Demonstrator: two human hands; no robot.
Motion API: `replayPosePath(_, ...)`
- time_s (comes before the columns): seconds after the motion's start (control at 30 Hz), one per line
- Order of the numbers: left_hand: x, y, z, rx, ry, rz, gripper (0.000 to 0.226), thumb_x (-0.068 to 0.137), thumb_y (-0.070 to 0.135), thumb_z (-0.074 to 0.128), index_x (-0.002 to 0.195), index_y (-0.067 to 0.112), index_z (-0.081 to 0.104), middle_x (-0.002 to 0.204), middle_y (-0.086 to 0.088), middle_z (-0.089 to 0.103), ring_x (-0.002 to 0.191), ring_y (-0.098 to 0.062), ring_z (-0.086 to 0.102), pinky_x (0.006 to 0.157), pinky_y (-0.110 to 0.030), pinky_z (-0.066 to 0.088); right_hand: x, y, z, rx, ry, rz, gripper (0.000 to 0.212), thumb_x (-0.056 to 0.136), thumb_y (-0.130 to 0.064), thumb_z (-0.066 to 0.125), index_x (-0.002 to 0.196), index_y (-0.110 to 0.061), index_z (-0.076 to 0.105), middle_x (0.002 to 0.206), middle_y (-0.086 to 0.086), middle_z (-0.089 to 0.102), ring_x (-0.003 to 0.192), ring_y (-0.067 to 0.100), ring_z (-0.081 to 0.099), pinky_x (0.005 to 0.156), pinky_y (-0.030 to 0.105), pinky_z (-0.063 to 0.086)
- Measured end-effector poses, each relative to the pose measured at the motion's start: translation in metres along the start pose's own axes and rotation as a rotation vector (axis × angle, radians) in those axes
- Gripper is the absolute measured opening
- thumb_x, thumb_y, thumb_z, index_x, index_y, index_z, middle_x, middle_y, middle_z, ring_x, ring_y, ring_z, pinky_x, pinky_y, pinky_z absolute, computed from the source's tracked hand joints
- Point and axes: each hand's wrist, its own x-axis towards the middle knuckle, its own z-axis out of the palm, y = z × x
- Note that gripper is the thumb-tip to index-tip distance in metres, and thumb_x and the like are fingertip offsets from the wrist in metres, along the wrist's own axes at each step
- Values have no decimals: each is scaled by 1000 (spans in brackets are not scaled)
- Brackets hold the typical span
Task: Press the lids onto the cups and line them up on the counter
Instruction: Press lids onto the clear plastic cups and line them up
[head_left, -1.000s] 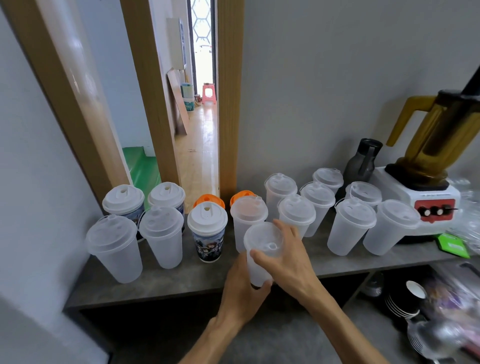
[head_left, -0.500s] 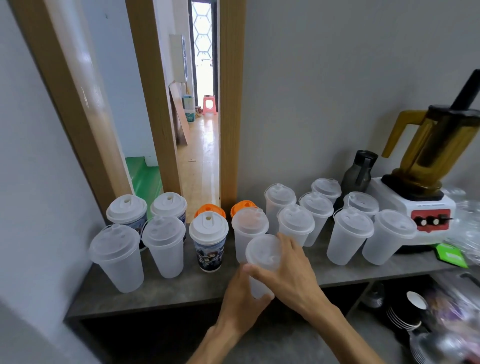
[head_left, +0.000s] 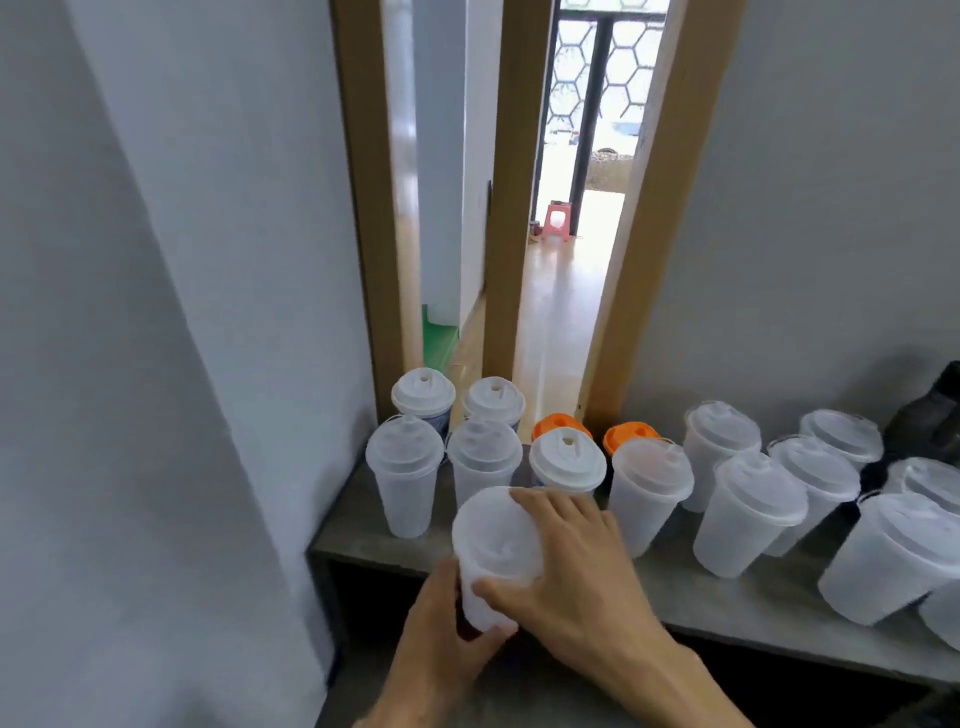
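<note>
Lower centre: left hand (head_left: 441, 639) grips the cup (head_left: 488, 597) to brace it, right hand (head_left: 566, 566) curled over its lid (head_left: 493, 535), likely seating it.

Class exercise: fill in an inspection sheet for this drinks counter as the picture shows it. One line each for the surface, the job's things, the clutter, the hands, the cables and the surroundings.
Surface: grey counter, bare along its front edge.
Job's things: lidded cups in rough rows, among them a frosted cup at far left, a white-lidded printed cup and two orange lids behind. One held cup, with its lid on, is in front of the rows.
Clutter: a dark jug at the right edge.
Hands: left hand has its grip round the held cup's lower part; right hand lies over its lid and side.
Cables: nothing seen.
Surroundings: grey walls, a wooden-framed opening, a pink stool beyond.
</note>
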Motion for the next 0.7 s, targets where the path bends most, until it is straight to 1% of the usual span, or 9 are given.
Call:
replayPosePath(0.1,-8,-29,-50,29,194,6,65,69,31,87,115,44,43,108,27,58,100,16,55,80,-7,44,26,-54,17,-44,-3,-225,84,81,-66,67,151,-39,27,158,-14,31,145,13,25,122,37,15)
replayPosePath(0.17,-10,-47,-76,87,274,-24,58,71,28,85,112,40,46,104,22,61,100,5,60,77,-13,47,41,-84,29,-71,14,-325,81,84,-64,65,151,-36,29,157,-9,34,145,17,26,121,38,16)
replayPosePath(0.23,-11,-63,-92,123,334,-44,61,71,27,84,116,42,46,110,21,62,104,1,60,84,-18,48,56,-104,40,-110,20,-383,80,84,-63,65,150,-32,32,155,-3,38,142,22,30,119,41,20)
replayPosePath(0.3,-10,-71,-99,116,382,-65,73,70,30,86,127,41,40,118,20,60,107,0,58,88,-17,45,70,-117,47,-139,18,-414,79,84,-60,67,149,-29,35,152,0,41,140,25,34,117,43,23)
replayPosePath(0.37,-5,-69,-103,81,440,-83,82,69,37,87,136,31,40,125,14,57,112,-5,57,92,-20,46,82,-125,52,-163,15,-424,80,83,-61,67,148,-27,36,150,1,43,137,25,37,116,44,24)
replayPosePath(0.43,5,-64,-105,66,476,-104,85,69,44,85,139,23,40,131,4,57,117,-17,58,99,-37,50,88,-126,55,-165,6,-414,81,83,-64,65,149,-28,35,151,0,42,138,25,36,116,44,23)
replayPosePath(0.57,15,-56,-107,93,491,-117,63,78,52,74,128,25,47,122,4,62,112,-18,60,96,-40,52,88,-116,49,-80,-74,-391,84,80,-71,64,149,-34,33,154,-5,40,141,20,33,119,44,23)
replayPosePath(0.63,15,-57,-105,62,482,-93,62,79,48,75,131,29,46,125,9,61,112,-14,59,95,-36,52,97,-109,35,86,-65,-320,69,85,-66,64,143,-34,44,147,-8,49,135,16,41,116,44,31)
replayPosePath(0.7,14,-56,-103,28,473,-91,64,77,44,78,131,34,45,124,13,60,111,-12,59,96,-35,52,113,-97,21,127,4,-251,47,94,-49,62,136,-30,53,143,-7,54,132,16,45,115,44,32)
